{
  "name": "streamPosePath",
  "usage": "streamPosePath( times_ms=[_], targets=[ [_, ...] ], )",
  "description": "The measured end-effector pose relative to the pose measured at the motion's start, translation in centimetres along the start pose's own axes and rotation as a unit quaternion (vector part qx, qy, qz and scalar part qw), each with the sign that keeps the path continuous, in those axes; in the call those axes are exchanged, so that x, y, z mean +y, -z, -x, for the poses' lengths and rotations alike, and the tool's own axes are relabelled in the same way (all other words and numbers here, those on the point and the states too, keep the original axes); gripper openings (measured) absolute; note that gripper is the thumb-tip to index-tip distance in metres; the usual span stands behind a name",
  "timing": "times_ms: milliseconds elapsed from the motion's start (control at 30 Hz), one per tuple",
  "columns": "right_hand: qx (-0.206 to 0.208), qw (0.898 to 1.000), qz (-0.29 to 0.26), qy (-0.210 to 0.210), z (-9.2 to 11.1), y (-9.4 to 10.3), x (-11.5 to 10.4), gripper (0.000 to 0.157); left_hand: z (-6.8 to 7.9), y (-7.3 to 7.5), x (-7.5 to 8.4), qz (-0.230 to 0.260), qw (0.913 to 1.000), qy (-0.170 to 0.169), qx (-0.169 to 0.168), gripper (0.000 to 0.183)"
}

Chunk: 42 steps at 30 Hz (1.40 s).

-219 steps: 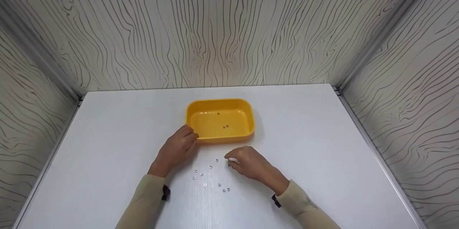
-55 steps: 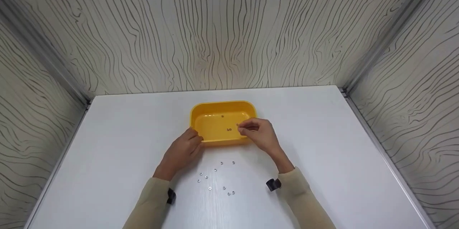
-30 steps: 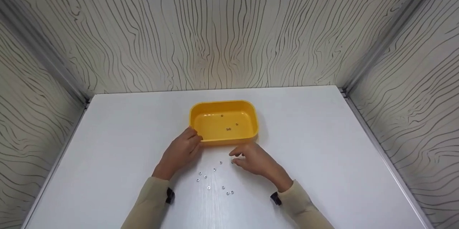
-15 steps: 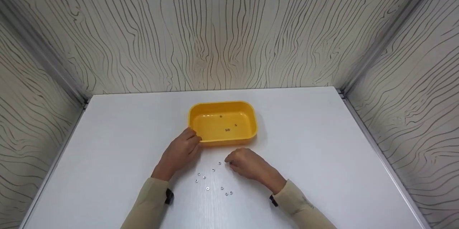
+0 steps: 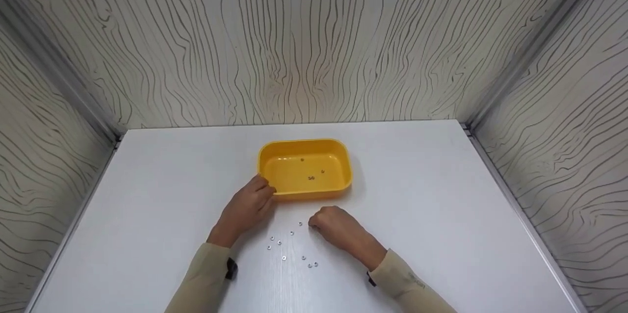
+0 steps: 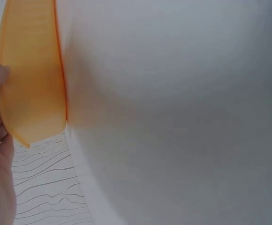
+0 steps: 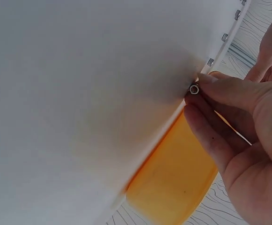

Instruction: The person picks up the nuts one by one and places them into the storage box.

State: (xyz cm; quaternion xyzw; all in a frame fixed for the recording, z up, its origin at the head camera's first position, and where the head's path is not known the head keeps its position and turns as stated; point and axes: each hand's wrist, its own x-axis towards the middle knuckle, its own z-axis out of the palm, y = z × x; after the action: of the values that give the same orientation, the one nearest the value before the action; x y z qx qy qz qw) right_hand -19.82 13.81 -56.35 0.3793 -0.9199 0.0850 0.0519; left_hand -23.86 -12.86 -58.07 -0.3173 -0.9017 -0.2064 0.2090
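Note:
My left hand (image 5: 246, 210) holds the near left corner of a yellow plastic bin (image 5: 309, 195); in the left wrist view its thumb and fingers pinch the rim of the bin (image 6: 35, 84). In front of the bin, my right hand (image 5: 341, 229) is low over the white table. A small metal hex nut (image 7: 194, 89) sits pinched between its thumb and fingertips in the right wrist view, and the head view hides it behind the fingers. Several nuts (image 5: 322, 171) lie on the floor of the bin.
More loose hex nuts (image 5: 284, 258) are scattered on the white table (image 5: 417, 180) between the two forearms, left of the right hand. Wood-patterned panels (image 5: 294, 48) wall the table at the back and both sides.
From over the bin, my right hand has come back to the table and pinched the nut lying nearest it. One more nut lies in the bin than 7.3 s ago. The left hand keeps its hold.

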Motion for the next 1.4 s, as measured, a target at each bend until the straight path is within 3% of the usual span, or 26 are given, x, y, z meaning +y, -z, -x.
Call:
streamPosePath(
  times_ms=[267,700,1133,1400],
  targets=[
    [-0.017,1.0,-0.009,-0.019,-0.05,0.12,0.02,0.015,0.13,-0.03,-0.06,-0.001,1.0,-0.003,0.0,0.012],
    [-0.01,0.998,-0.056,-0.029,0.2,0.48,0.71,0.016,-0.02,-0.08,0.04,-0.009,0.9999,-0.006,0.002,0.014],
    [-0.022,0.999,0.004,-0.028,0.29,0.34,0.25,0.013,0.02,0.1,0.27,-0.01,0.9995,0.017,-0.025,0.013],
    [-0.031,0.999,-0.002,-0.032,0.35,0.35,0.3,0.014,0.03,-0.04,0.12,-0.017,0.9996,0.012,-0.02,0.015]
  ],
)
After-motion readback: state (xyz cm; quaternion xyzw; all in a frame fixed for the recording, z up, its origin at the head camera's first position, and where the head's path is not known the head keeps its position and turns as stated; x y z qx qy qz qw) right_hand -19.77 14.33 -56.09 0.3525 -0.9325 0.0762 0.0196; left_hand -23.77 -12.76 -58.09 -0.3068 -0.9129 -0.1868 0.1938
